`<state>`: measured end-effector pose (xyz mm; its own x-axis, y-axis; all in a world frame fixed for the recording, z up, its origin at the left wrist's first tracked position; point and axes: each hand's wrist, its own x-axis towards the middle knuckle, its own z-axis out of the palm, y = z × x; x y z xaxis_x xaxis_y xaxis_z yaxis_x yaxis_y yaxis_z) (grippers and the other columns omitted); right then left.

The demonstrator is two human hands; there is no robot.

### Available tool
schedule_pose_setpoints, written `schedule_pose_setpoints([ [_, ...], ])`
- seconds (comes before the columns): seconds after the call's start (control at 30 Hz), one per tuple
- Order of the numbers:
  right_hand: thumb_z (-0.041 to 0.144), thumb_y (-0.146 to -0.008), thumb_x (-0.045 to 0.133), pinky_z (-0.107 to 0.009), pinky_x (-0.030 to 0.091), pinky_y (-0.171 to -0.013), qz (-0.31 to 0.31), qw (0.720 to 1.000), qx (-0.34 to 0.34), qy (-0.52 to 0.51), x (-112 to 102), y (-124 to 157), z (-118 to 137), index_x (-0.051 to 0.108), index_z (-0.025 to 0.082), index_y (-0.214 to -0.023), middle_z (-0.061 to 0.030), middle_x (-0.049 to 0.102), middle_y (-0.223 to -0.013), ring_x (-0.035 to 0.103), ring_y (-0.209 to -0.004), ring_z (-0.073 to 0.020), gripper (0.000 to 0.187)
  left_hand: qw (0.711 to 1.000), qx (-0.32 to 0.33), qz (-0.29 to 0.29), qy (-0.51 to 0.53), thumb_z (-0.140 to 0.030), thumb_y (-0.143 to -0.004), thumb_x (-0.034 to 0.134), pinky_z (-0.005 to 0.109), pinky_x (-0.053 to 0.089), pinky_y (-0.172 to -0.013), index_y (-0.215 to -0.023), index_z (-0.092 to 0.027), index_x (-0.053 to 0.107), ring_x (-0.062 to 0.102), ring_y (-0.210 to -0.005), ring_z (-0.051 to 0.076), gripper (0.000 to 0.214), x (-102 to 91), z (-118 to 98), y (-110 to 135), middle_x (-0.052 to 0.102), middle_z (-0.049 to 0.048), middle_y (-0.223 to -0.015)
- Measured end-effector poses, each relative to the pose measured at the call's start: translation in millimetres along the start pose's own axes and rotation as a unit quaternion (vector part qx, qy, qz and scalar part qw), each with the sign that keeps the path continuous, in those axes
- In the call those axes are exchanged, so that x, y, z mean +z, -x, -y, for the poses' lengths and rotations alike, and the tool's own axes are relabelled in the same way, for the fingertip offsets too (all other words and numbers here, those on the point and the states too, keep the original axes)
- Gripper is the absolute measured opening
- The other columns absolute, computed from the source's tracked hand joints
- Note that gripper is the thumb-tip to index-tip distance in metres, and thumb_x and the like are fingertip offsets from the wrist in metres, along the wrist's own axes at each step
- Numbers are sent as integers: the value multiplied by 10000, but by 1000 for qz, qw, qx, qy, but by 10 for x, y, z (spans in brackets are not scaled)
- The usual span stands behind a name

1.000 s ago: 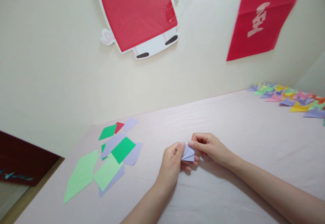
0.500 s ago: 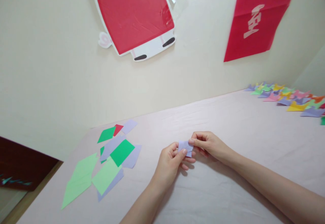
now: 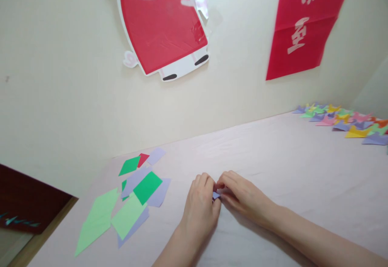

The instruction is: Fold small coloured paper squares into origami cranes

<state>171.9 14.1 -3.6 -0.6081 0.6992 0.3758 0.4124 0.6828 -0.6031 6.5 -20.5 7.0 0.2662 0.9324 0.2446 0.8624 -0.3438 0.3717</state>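
Note:
My left hand [image 3: 200, 202] and my right hand [image 3: 239, 194] meet over the pale pink table [image 3: 287, 166], fingers curled down and pressed together. Between them lies a small folded lilac paper [image 3: 216, 194]; only a sliver of it shows, the remainder being hidden under my fingers. Both hands pinch it against the tabletop.
Loose paper sheets [image 3: 130, 196] in green, lilac and red lie scattered to the left. Several folded paper figures [image 3: 345, 119] in many colours sit at the far right by the wall. A red cartoon cutout [image 3: 163, 28] and a red banner [image 3: 303, 24] hang on the wall.
My hands have dropped from holding the lilac paper in the air to pressing it down on the table. The paper is now almost covered by my fingers.

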Motion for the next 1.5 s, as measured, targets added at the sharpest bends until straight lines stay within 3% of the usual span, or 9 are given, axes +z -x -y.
schedule_pose_setpoints([
  [0.1,32,-825,561,-324,459,-743,25,997,-26,62,20,0,15,587,177,-875,-61,621,-896,543,-849,-209,156,996,-12,34,81,-41,-721,527,360,455,-873,-883,-208,549,522,-966,212,234,-82,-12,68,571,44,-981],
  [0.23,92,-856,614,-316,454,-732,49,990,-77,106,25,-11,-11,653,176,-912,-55,651,-911,541,-843,-204,109,986,-8,84,142,-50,-703,570,360,404,-1019,-1063,-209,600,513,-1121,210,395,-202,10,156,580,63,-1163],
  [0.47,152,-952,505,-301,448,-689,29,985,-103,137,30,-45,-45,682,182,-879,-58,660,-838,536,-777,-183,194,988,-1,96,119,-82,-814,549,375,449,-966,-1018,-205,662,578,-1053,218,263,-226,104,119,639,65,-1138],
  [0.63,92,-901,527,-316,442,-721,45,989,-90,105,-22,-13,-45,682,177,-869,-57,659,-833,524,-804,-196,180,995,20,94,41,-64,-887,498,380,474,-907,-957,-182,673,597,-988,220,222,-183,70,94,668,62,-1067],
  [0.77,-27,-800,488,-341,430,-777,40,995,-50,80,-71,7,-76,681,186,-923,-66,648,-918,517,-876,-210,313,997,37,61,-36,-61,-895,503,378,484,-835,-947,-166,646,585,-904,223,184,-110,29,83,659,64,-1007],
  [0.9,11,-849,480,-348,435,-790,27,998,1,48,-89,1,-115,681,194,-900,-69,633,-912,520,-892,-217,277,994,72,33,-80,-82,-900,513,359,470,-771,-856,-170,611,555,-837,220,139,-46,43,73,636,56,-906],
  [1.27,246,-922,584,-348,402,-803,44,997,55,-25,-107,-81,-197,702,211,-858,-42,623,-843,496,-854,-204,138,999,28,-27,10,-125,-878,568,319,432,-744,-746,-194,564,556,-793,190,150,33,77,-33,602,22,-825],
  [1.5,202,-863,652,-348,374,-821,53,996,66,-23,-83,-137,-190,680,206,-820,-24,627,-832,496,-863,-204,52,990,-14,-16,141,-103,-811,556,286,445,-736,-772,-196,592,576,-813,178,107,-14,119,-12,610,23,-848],
])
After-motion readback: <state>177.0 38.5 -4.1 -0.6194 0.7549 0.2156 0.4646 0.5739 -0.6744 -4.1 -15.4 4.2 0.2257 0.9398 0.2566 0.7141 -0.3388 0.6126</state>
